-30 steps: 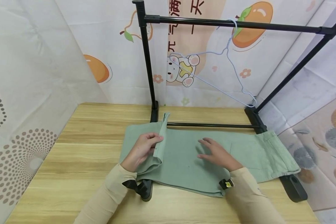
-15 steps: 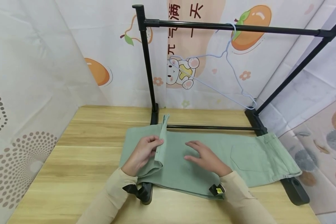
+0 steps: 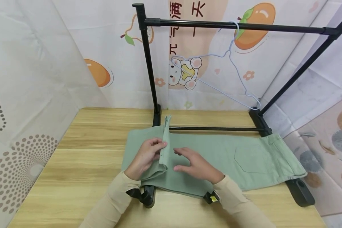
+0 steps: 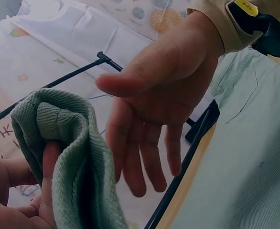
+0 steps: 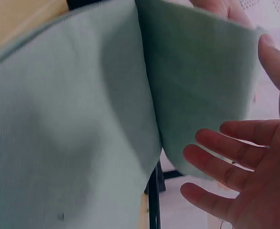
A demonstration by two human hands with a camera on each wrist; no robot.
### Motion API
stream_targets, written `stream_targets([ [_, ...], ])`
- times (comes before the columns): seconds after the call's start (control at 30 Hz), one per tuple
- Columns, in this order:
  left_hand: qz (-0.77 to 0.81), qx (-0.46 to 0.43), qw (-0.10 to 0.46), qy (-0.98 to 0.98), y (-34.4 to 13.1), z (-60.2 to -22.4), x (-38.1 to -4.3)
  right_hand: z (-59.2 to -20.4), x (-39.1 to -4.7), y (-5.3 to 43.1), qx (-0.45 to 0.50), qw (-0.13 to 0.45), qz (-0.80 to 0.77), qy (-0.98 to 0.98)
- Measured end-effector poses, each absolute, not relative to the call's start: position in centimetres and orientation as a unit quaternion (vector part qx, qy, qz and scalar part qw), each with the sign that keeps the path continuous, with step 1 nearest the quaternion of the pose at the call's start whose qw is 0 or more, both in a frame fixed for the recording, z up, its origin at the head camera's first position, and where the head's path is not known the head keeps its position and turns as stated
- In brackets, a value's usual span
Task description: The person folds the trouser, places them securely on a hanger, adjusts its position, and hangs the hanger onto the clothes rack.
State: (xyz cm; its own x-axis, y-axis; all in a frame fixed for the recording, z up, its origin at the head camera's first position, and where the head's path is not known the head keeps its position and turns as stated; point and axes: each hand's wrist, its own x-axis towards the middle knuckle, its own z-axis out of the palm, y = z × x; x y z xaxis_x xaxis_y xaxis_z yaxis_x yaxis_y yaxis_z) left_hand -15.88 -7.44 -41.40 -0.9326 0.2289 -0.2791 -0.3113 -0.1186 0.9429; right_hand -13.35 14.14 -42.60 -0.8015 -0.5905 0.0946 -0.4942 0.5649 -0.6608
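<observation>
Pale green trousers (image 3: 216, 148) lie lengthwise over the table, with the waistband (image 3: 289, 156) at the right and a patch pocket (image 3: 249, 160) near it. At the other end, the leg part is folded back and its hem (image 3: 164, 155) stands raised. My left hand (image 3: 143, 156) pinches this hem between thumb and fingers. In the left wrist view, a finger (image 4: 49, 176) reaches inside the layered hem. Just right of the hem, my right hand (image 3: 198, 166) hovers over the cloth with fingers spread, holding nothing; its palm (image 5: 269, 191) faces the raised fold.
A black rack stands around the trousers, its lower bar (image 3: 216, 129) behind them and its feet (image 3: 299, 191) partly under them. A light blue wire hanger (image 3: 230, 52) hangs from the top bar (image 3: 193, 23). Wooden table (image 3: 82, 152) extends to the left; printed curtains enclose the back and sides.
My right hand has moved left across the trousers toward the raised hem, fingers still apart. My left hand keeps its pinch on the hem almost in place.
</observation>
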Motion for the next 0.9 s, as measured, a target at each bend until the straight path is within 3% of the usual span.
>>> stream_targets([
  [0.3,0.755,-0.037,0.167,0.633,-7.2,-41.4,-15.7,-43.1,-12.4,12.1,-0.352,0.037,-0.364,0.862],
  [0.7,0.767,-0.047,0.139,0.624,-6.6,-41.5,-15.3,-44.0,-11.3,9.8,-0.284,-0.092,-0.391,0.871],
  [0.9,0.769,-0.057,0.137,0.622,-6.5,-41.5,-15.3,-44.0,-11.0,9.5,-0.259,-0.1,-0.403,0.872],
])
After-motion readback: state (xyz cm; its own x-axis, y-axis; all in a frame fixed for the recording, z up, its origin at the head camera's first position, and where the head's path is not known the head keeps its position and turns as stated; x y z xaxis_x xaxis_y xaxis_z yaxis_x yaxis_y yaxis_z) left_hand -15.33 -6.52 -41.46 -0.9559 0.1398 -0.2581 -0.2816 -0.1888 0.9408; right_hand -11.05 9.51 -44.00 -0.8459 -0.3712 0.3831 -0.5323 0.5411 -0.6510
